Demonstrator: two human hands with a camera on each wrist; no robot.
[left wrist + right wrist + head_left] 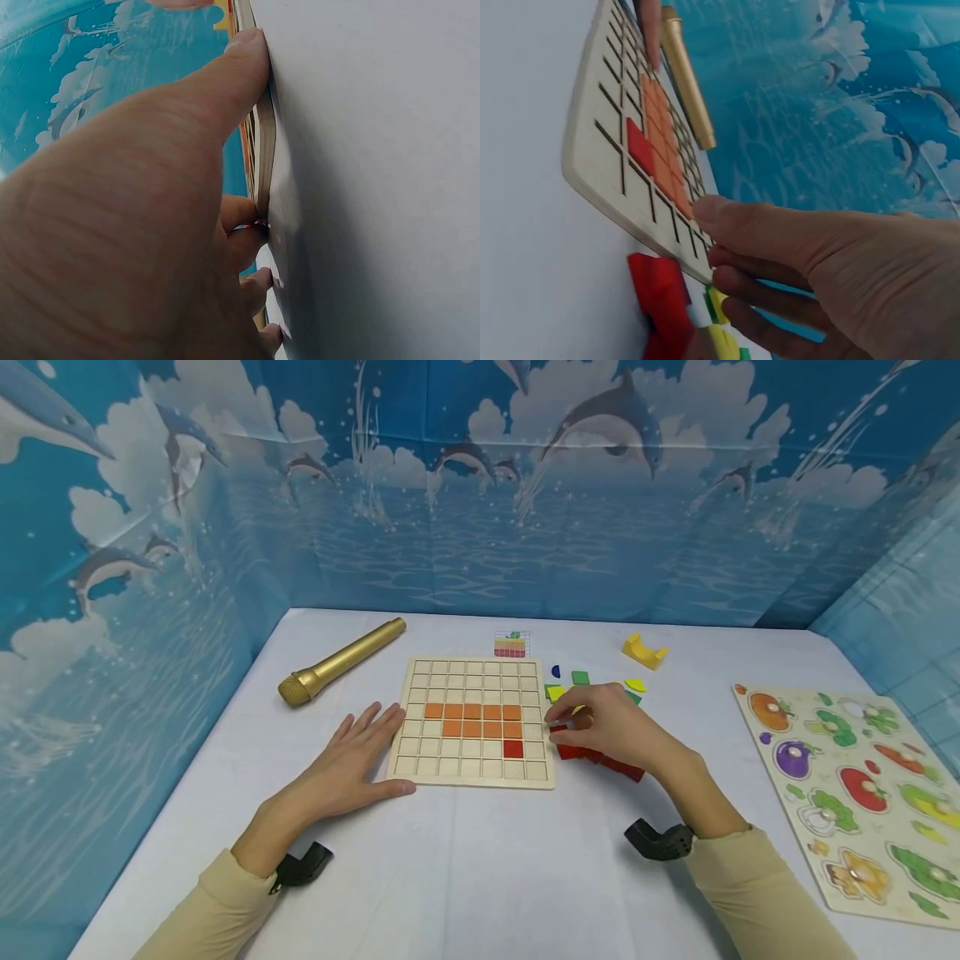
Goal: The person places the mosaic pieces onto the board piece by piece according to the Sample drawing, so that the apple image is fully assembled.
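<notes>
A pale wooden grid board lies on the white table. Two rows of its cells hold orange tiles, and one red tile sits below them at the right. My left hand rests spread at the board's left edge, its thumb along the lower corner in the left wrist view. My right hand hovers by the board's right edge, above loose red tiles. Its thumb and fingertips are bent toward each other with a gap; nothing shows between them in the right wrist view.
Green and yellow pieces lie beyond my right hand. A small pattern card is behind the board. A gold microphone lies back left, a yellow bracket-like piece back right. A vegetable puzzle board covers the right side.
</notes>
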